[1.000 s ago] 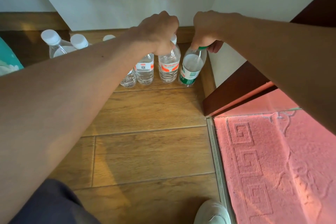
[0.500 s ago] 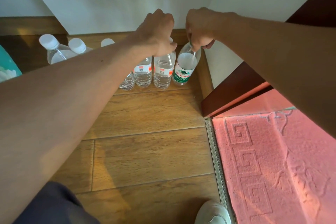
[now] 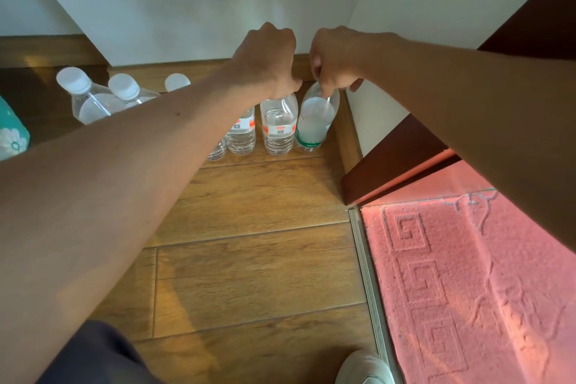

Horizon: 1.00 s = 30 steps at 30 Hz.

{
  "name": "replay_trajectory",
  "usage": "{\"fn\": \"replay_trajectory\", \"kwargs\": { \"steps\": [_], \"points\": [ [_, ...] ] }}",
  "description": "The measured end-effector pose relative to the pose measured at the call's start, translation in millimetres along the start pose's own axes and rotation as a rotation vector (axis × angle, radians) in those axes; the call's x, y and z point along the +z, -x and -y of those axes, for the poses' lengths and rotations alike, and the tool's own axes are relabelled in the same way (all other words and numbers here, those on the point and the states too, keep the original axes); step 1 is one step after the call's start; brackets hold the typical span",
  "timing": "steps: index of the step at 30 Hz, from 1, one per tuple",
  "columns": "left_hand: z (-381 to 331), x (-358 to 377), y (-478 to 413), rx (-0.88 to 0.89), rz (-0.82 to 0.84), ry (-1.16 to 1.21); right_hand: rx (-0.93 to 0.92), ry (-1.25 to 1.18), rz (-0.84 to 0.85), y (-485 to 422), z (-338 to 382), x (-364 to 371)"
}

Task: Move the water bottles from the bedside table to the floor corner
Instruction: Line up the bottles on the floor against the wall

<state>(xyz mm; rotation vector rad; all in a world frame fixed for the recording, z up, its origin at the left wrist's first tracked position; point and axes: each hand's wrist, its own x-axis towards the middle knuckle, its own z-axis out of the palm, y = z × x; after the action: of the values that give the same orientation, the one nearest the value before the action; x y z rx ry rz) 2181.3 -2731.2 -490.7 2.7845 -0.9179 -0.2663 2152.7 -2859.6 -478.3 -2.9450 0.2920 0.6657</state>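
Gripping two water bottles by their tops, I have both hands curled closed near the top middle of the frame. My left hand (image 3: 268, 62) wraps over the cap of the red-labelled bottle (image 3: 278, 128), and my right hand (image 3: 338, 56) pinches the neck of the green-labelled bottle (image 3: 314, 121). Both bottles stand on the wooden floor (image 3: 249, 259) against the skirting board (image 3: 349, 131), with the green one right in the corner under the white walls and just beside the red one. A third bottle (image 3: 240, 134) stands just left of them. More white-capped bottles (image 3: 84, 97) run toward the upper left, partly hidden by my left forearm. A pink rug (image 3: 467, 290) fills the lower right, below a dark wooden panel (image 3: 405, 159). My shoe (image 3: 363, 368) shows at the bottom edge.
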Motion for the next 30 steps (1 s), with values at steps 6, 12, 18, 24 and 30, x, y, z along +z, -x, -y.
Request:
{"fn": "replay_trajectory", "kwargs": {
  "steps": [6, 12, 18, 24, 30],
  "points": [
    [3, -8, -2, 0.100, 0.151, 0.014, 0.036, -0.105, -0.023, 1, -1, 1],
    [18, -13, 1, 0.218, 0.306, -0.034, 0.035, -0.094, -0.037, -1, -2, 4],
    [25, -6, 2, 0.257, 0.205, 0.004, 0.007, -0.069, -0.047, 1, 0, 2],
    [21, -4, 4, 0.201, 0.178, -0.023, 0.017, -0.064, -0.037, 5, 3, -4],
    [13, -3, 3, 0.114, 0.120, -0.051, 0.016, -0.095, -0.120, 3, 2, -4]
  ]
}}
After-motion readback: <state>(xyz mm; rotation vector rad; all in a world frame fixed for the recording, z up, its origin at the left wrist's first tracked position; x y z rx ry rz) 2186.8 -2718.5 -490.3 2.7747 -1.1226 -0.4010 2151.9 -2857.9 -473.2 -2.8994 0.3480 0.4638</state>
